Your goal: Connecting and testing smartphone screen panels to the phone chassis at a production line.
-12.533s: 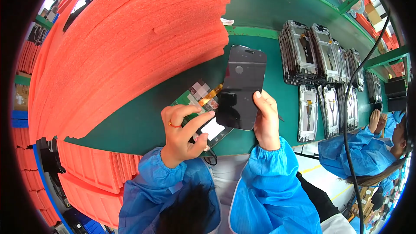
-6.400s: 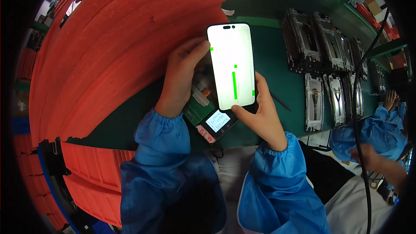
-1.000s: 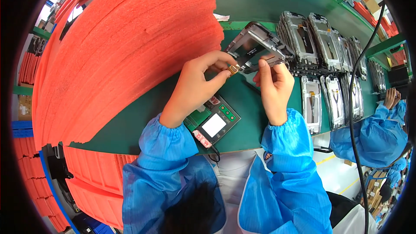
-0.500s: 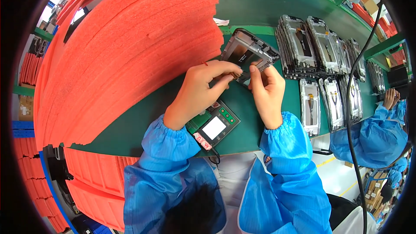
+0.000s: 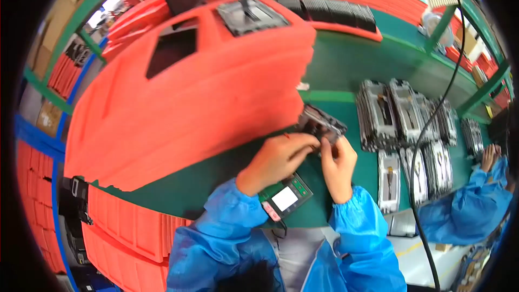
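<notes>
While it is held tilted above the green bench (image 5: 205, 185), just off the right end of the foam stack, the phone screen panel (image 5: 316, 121) is seen as a dark inner face bordered by a grey, metallic-looking frame; its finer detail is lost to blur. Below it, partly covered by the left forearm, a small tester (image 5: 284, 199) with a lit white display and green buttons is set on the bench.

The left of the bench is taken up by a tall stack of orange foam sheets (image 5: 216, 92), ragged at its right end, on top of which a single grey frame (image 5: 251, 16) is laid. To the right, similar framed panels (image 5: 377, 116) are leaned in upright rows, and a black cable (image 5: 457, 70) is hung in front of them. At the far right, a co-worker's blue sleeve (image 5: 465, 205) is seen. Further orange sheets are piled beneath the bench.

By the right hand (image 5: 339, 168), the panel is gripped at its lower right edge, thumb toward the inner face. The thumb and forefinger of the left hand (image 5: 278, 157) are drawn close together at the panel's lower left edge; what is pinched between them, if anything, cannot be told.
</notes>
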{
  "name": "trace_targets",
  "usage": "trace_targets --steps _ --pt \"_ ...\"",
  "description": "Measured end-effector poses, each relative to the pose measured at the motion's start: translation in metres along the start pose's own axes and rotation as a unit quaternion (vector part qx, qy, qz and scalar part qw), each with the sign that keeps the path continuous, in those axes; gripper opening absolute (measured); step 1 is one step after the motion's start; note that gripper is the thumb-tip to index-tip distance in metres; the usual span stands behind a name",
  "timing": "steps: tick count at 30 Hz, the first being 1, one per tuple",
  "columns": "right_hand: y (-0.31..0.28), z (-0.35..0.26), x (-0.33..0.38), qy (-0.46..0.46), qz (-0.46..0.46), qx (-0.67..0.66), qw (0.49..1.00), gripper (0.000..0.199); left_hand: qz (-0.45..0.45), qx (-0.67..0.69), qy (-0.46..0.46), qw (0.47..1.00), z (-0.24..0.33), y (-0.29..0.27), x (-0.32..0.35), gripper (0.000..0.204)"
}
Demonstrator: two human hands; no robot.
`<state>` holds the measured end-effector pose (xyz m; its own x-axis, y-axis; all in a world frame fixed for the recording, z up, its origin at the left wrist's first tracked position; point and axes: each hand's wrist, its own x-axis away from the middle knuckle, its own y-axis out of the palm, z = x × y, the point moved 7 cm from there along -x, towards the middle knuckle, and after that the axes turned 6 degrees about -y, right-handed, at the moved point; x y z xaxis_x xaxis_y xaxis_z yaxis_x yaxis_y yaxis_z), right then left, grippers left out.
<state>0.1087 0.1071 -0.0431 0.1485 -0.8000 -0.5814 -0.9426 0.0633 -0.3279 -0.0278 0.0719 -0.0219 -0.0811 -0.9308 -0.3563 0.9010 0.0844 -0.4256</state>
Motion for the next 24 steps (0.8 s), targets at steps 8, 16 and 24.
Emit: trace_targets --steps 8,16,24 --pt "0.005 -0.005 -0.013 0.021 0.023 -0.055 0.998 0.005 -0.021 0.028 -0.028 0.999 -0.007 -0.001 -0.012 0.015" --pt "0.003 -0.003 -0.008 0.029 0.015 -0.053 0.998 0.007 -0.006 0.016 0.013 1.0 -0.003 0.002 -0.007 0.018" --pt "0.004 -0.002 -0.006 0.021 0.016 -0.058 0.998 0.007 0.008 0.031 -0.019 0.999 -0.007 0.001 -0.007 0.016"
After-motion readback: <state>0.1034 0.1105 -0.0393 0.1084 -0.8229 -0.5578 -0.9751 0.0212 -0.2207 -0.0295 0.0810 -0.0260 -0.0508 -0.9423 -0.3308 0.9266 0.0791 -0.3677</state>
